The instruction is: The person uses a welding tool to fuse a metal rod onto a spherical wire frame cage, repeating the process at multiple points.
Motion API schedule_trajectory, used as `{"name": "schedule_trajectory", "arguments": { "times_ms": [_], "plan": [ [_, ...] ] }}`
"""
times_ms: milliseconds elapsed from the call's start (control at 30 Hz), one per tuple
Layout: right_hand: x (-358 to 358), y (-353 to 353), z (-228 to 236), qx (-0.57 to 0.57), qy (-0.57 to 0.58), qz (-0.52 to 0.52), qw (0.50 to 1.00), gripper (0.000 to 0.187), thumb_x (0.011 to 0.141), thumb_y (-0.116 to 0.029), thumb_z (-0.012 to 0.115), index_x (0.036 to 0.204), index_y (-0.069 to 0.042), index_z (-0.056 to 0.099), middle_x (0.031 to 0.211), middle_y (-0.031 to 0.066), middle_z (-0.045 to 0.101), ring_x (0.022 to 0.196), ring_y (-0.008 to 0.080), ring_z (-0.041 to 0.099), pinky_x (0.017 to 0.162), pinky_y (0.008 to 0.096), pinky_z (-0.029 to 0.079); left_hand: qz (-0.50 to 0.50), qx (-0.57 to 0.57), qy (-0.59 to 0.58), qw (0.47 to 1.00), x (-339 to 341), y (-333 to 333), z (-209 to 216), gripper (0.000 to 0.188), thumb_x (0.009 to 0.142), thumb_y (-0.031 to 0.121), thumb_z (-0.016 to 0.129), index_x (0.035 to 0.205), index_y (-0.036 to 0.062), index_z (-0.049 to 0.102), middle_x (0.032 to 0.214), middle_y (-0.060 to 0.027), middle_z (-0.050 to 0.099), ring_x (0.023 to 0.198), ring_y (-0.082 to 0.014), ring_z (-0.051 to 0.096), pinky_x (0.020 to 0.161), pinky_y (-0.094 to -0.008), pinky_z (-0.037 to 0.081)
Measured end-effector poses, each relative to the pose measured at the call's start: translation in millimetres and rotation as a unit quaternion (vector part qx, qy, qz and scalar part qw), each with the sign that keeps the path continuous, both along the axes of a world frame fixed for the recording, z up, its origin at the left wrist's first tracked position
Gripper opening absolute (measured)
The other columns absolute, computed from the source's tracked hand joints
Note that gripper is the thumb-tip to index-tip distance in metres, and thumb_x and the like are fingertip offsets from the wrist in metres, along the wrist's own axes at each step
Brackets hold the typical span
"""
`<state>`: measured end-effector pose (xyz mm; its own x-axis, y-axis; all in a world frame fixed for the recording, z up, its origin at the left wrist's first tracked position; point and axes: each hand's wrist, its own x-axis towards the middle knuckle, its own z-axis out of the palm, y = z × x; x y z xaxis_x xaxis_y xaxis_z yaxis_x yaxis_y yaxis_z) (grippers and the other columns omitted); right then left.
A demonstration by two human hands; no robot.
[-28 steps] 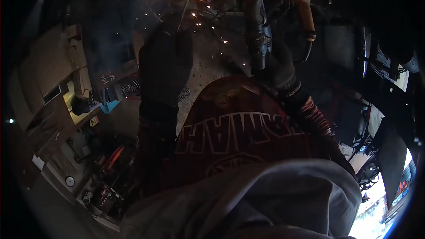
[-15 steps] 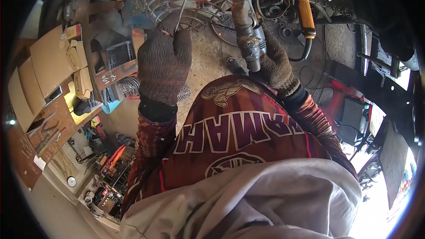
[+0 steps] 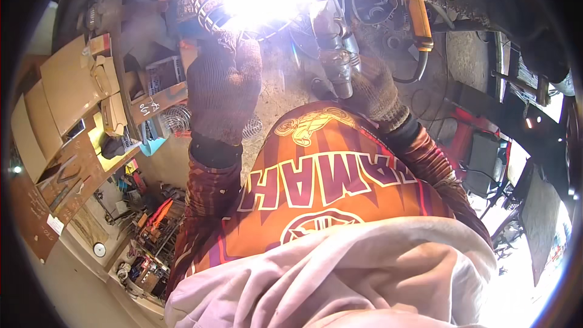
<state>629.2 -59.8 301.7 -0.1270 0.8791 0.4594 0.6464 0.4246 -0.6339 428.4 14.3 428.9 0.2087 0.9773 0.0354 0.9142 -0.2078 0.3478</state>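
Note:
A white welding glare covers the top middle and hides the work there. Beside it curve the rings of a round metal wire frame (image 3: 203, 0). My left hand (image 3: 221, 88), in a brown knitted glove, is closed at the frame's near edge, on a thin metal rod whose upper length is lost in the glare. Right of the glare stands a worn, rusty welding electrode holder (image 3: 333, 42). My right hand (image 3: 378, 92), gloved too, is wrapped round its lower part, with the fingers mostly hidden behind it. The holder's tip is washed out.
An orange angle grinder (image 3: 417, 9) with a black cable hangs right of the holder. Cardboard (image 3: 64, 88) lies on a wooden surface at the left, near a small wire coil (image 3: 176, 118). Red and black equipment (image 3: 470, 140) stands at the right. Cluttered tools (image 3: 149, 246) fill the lower left.
The small orange glowing spot has become a large white glare that hides much of the wire frame and the rod. My shirt is lit brightly. Both hands stay nearly in place.

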Motion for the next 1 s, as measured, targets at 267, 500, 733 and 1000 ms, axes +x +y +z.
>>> {"name": "schedule_trajectory", "arguments": {
  "times_ms": [267,500,733,1000],
  "plan": [
    [4,-3,-12,-0.048,0.027,0.021,0.998,0.045,0.087,-0.019,0.069,0.127,-0.002,0.058,0.108,0.0117,0.068,0.084,0.0225,0.069,0.073,0.0356,0.056,-0.061,0.043,0.022,0.997,0,0,5,0.028,0.095,0.020,0.059,0.118,0.0060,0.064,0.100,-0.0173,0.069,0.080,-0.0315,0.069,0.072,-0.0389,0.056],
    [9,-18,-7,-0.111,0.335,0.018,0.936,0.061,0.101,-0.023,0.056,0.151,0.002,0.031,0.135,0.0142,0.053,0.114,0.0204,0.060,0.090,0.0342,0.053,-0.073,0.088,0.016,0.993,2,-1,-3,0.027,0.093,0.015,0.060,0.117,0.0081,0.068,0.099,-0.0150,0.071,0.081,-0.0314,0.070,0.068,-0.0389,0.057],
    [7,-21,12,-0.244,0.634,0.020,0.734,0.064,0.103,-0.026,0.054,0.155,-0.003,0.024,0.142,0.0125,0.049,0.123,0.0206,0.054,0.102,0.0344,0.046,-0.102,0.096,-0.010,0.990,1,3,3,0.026,0.093,0.015,0.061,0.118,0.0085,0.066,0.087,-0.0173,0.070,0.077,-0.0338,0.069,0.066,-0.0419,0.055],
    [1,-20,18,-0.198,0.544,0.063,0.813,0.073,0.102,-0.028,0.057,0.157,-0.004,0.016,0.135,0.0127,0.052,0.116,0.0193,0.056,0.095,0.0340,0.048,-0.077,-0.052,-0.042,0.995,-17,-3,40,0.027,0.096,0.012,0.057,0.122,0.0102,0.063,0.094,-0.0183,0.069,0.079,-0.0344,0.067,0.067,-0.0404,0.053]
  ]
}}
